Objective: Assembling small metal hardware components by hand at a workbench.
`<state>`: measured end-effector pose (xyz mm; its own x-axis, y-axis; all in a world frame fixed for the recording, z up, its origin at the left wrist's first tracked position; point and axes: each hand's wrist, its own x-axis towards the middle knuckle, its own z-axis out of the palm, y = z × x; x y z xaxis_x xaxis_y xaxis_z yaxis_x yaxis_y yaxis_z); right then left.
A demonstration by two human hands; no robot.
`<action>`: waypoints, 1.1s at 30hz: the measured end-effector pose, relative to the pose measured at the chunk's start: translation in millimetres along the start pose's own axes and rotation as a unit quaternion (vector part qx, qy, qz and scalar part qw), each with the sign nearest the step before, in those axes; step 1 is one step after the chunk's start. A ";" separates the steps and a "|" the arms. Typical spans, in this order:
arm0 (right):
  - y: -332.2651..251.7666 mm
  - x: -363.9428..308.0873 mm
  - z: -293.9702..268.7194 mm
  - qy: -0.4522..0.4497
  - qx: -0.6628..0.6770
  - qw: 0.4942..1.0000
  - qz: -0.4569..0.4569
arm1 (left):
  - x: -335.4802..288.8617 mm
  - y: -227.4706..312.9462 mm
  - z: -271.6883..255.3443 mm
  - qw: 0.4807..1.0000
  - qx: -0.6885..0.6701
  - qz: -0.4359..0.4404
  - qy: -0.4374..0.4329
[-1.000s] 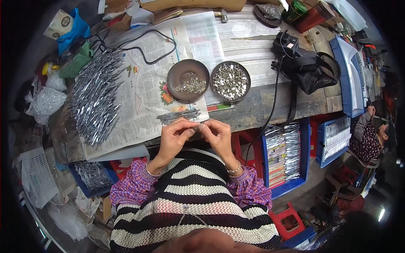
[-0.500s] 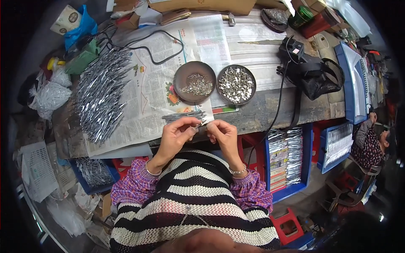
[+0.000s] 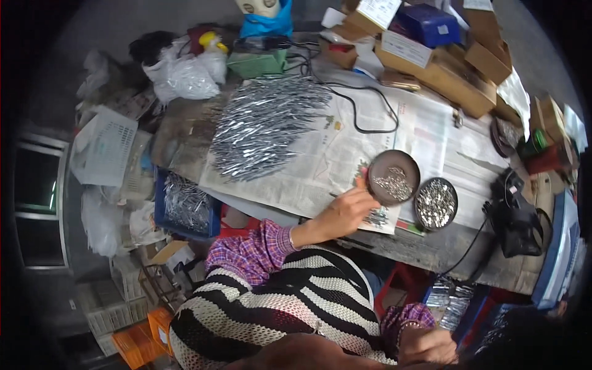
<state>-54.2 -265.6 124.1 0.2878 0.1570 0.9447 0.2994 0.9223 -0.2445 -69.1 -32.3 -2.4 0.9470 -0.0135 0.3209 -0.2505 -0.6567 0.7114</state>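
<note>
My left hand (image 3: 346, 213) reaches over a small row of slim silver metal pieces (image 3: 375, 217) at the table's front edge. Its fingers are curled together over that row; whatever is between the fingertips is hidden. Just beyond it, a round brown dish (image 3: 393, 161) holds small thin metal bits. A second round dish (image 3: 454, 220) to its right is filled with small shiny metal parts. My right hand (image 3: 428, 345) is low at the bottom right, away from the table, its fingers closed. I cannot see what it holds, if anything.
A big heap of slim pointed metal pieces (image 3: 262, 132) lies on newspaper (image 3: 290, 188) at the left. A blue bin (image 3: 185, 206) with more stands below the table edge. A black cable (image 3: 354, 108) loops behind. Cardboard boxes (image 3: 456, 77) line the back; a black bag (image 3: 518, 225) sits right.
The view has swung left, so the table appears shifted right and tilted. My hands, together before, have parted: the left went to the row of metal pieces, the right dropped to the lower right.
</note>
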 end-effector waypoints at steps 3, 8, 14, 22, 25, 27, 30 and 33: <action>23.4 -5.4 -11.6 0.009 0.011 1.000 0.007 | -8.5 -1.1 -1.8 1.000 -0.016 -0.011 0.018; 34.3 -10.2 -6.3 0.025 0.001 0.999 0.029 | -14.2 0.3 -7.0 0.999 -0.031 -0.003 0.035; 41.2 -16.9 -5.8 0.043 -0.021 0.998 0.052 | -16.7 0.4 -10.0 0.998 -0.044 -0.002 0.040; 54.5 -31.0 -0.3 0.087 -0.035 0.993 0.068 | -25.2 -1.0 -36.8 0.999 -0.017 -0.010 0.047; 52.5 -31.0 4.2 0.105 -0.049 0.991 0.072 | -36.8 -7.9 -70.5 0.993 0.072 -0.057 0.071; 50.0 -30.4 7.4 0.116 -0.055 0.989 0.077 | -52.8 -21.6 -92.3 0.978 0.154 -0.103 0.096; 47.2 -28.6 7.4 0.127 -0.063 0.986 0.085 | -75.7 -39.5 -119.6 0.931 0.298 -0.175 0.116; 45.1 -29.5 5.4 0.133 -0.081 0.983 0.102 | -91.6 -57.4 -122.1 0.906 0.329 -0.249 0.095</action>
<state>-54.1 -226.7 86.4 0.5770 0.2149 0.7880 0.3452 0.8102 -0.4737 -166.1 98.6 3.8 0.8422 0.4973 0.2083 0.4323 -0.8537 0.2903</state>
